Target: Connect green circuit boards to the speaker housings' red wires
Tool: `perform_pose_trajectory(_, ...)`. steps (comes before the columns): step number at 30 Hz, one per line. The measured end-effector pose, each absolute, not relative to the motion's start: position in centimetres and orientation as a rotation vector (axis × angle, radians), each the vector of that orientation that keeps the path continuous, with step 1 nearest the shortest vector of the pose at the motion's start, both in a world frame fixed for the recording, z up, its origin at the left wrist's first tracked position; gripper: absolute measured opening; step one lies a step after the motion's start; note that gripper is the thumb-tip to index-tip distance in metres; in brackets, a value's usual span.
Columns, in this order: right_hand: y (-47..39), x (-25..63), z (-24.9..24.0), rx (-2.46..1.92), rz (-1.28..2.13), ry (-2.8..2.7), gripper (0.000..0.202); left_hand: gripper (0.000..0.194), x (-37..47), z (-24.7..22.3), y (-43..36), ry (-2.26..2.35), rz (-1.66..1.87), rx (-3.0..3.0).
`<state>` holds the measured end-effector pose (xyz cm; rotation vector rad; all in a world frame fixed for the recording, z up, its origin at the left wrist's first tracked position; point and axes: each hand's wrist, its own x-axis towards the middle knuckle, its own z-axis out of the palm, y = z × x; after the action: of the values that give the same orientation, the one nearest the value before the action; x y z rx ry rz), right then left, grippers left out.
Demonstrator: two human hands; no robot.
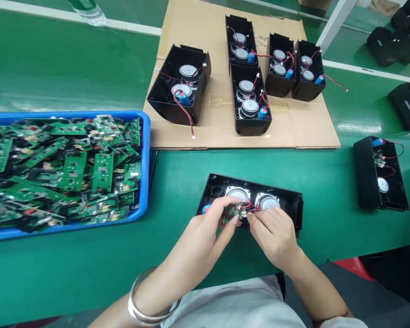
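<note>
My left hand (222, 221) grips a small green circuit board (235, 210) between thumb and fingers. Beside it, my right hand (273, 230) pinches red wires (254, 207) at the board's right edge; the connector at the fingertips is too small to make out. Both hands are over an open black speaker housing (289, 200), which lies on the green table. Inside it sit two round speaker drivers (267, 202), partly covered by my fingers. Part of a blue cylinder (207, 208) shows at the housing's left end.
At the left stands a blue tray (144, 168) heaped with green circuit boards (73, 171). Several open speaker housings (251, 98) with wires stand on flattened cardboard (218, 132) at the back. Another housing (365, 173) stands at the right, and a clear bottle (92, 13) is at the far left.
</note>
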<state>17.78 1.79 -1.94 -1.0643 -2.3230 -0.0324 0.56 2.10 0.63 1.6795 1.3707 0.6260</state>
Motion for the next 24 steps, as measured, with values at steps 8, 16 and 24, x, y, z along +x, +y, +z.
perform_pose_trajectory(8,1.56,18.06,-1.95,-1.15,0.233,-2.206,0.02,0.022,0.04,1.06,2.36,1.252,0.633,1.807)
perform_pose_trajectory(16,1.81,18.46,-1.89,-1.282,0.641,-2.139,0.023,0.024,-0.36,0.64,2.41,1.108,0.634,1.989)
perform_pose_trajectory(24,2.08,18.07,-2.25,-1.327,0.595,-2.153,0.024,0.023,-0.23,0.1,2.24,1.114,0.662,1.876)
